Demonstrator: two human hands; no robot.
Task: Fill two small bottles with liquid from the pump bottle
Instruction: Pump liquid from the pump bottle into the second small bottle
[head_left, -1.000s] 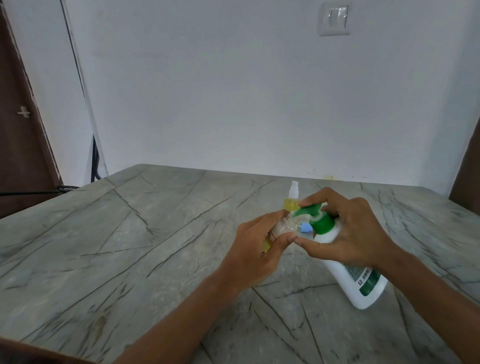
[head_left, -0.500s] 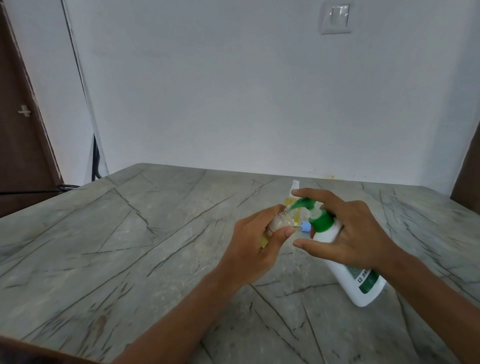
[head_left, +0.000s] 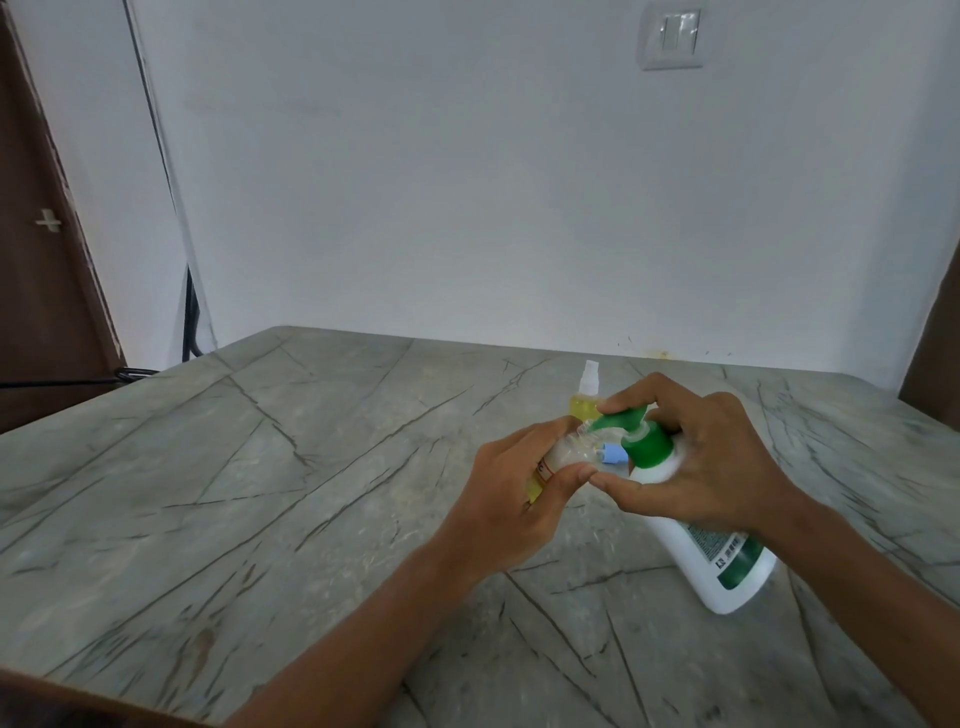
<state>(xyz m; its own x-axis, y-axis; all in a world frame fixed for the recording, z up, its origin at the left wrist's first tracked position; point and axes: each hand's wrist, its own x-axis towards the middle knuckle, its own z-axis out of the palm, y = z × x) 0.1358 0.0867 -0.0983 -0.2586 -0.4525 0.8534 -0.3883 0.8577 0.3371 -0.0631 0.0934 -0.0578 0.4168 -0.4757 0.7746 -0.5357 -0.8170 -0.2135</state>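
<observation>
One head-worn wide-angle view, looking forward and down across a table.

The camera sits above the near edge of the grey stone table (head_left: 234, 493); it faces the white wall (head_left: 467, 182) behind the far edge; both forearms enter from the bottom of the frame; the left hand (head_left: 514, 499) and right hand (head_left: 717, 457) meet close below it, right of centre; a dark door (head_left: 36, 260) bends along the left border; a switch plate (head_left: 670, 34) sits top right.

wall (head_left: 467, 182): plain white | switch plate (head_left: 671, 36): upper right | door (head_left: 36, 234): dark brown, left | table (head_left: 234, 467): grey veined stone
</observation>
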